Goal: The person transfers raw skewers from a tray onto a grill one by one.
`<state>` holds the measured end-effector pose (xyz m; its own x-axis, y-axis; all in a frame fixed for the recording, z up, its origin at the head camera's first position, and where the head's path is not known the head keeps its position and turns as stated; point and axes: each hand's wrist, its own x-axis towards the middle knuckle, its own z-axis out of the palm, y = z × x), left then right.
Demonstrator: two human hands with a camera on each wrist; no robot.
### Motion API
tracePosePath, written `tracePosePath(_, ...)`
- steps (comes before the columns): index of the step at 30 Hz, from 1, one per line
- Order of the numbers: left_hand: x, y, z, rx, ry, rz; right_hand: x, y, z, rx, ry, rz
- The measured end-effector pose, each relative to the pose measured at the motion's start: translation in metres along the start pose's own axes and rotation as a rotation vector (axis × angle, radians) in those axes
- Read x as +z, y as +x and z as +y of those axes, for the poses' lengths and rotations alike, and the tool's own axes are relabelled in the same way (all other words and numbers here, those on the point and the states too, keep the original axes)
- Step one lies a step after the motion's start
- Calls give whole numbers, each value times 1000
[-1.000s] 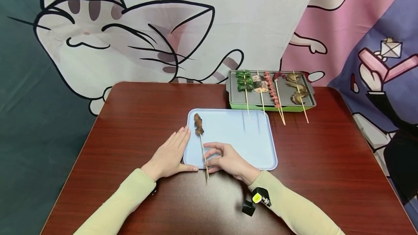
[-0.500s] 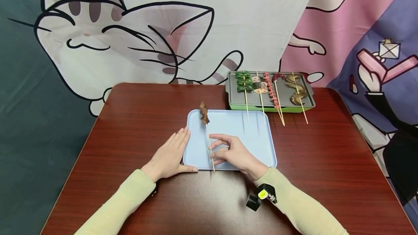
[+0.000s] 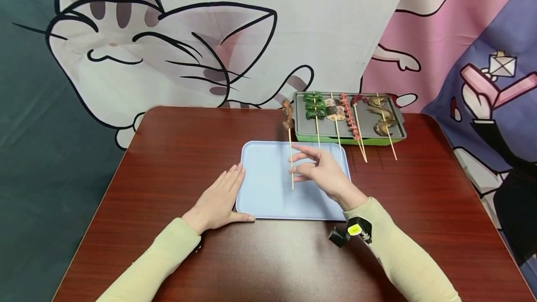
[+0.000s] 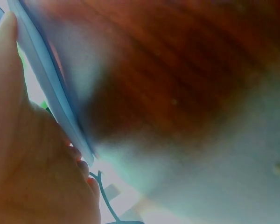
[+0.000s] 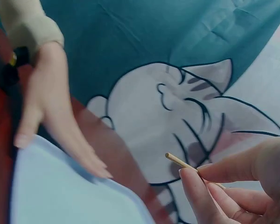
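My right hand [image 3: 320,167] pinches the thin stick of a meat skewer [image 3: 287,115], with brown chunks at its far end, above the light blue tray [image 3: 268,195]. In the right wrist view the stick's butt end [image 5: 175,159] pokes out between thumb and fingers, and the meat is out of sight. At the tray's left side lies my left hand [image 3: 218,197], fingers straight along the edge and thumb at the near corner. The left wrist view has that hand [image 4: 32,154] against the tray's rim [image 4: 51,79].
Behind the tray, a grey-topped green grill box [image 3: 365,129] carries several skewers: green peppers [image 3: 314,105], a pale round piece [image 3: 334,108], pink pieces [image 3: 349,115], a dark red piece [image 3: 358,98] and brownish pieces [image 3: 382,120]. A patterned curtain [image 3: 293,27] hangs behind the table [image 3: 189,139].
My right hand has lifted the meat skewer off the tray's left part and carried it right and away, so its meat now overlaps the grill's left edge. The left hand stays put.
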<state>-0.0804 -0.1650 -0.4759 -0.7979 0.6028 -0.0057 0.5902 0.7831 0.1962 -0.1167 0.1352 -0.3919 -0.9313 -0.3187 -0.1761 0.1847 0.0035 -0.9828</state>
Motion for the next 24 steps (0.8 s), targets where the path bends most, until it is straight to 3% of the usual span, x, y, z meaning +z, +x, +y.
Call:
tracePosePath(11, 0, 0, 0, 5, 2, 1, -31, 14, -28, -60, -97, 118)
tracePosePath(17, -2, -1, 1, 6, -4, 3, -44, 28, -33, -27, -159, 157)
tracePosePath(24, -1, 0, 0, 6, 1, -2, -51, 43, -28, 53, -275, 116)
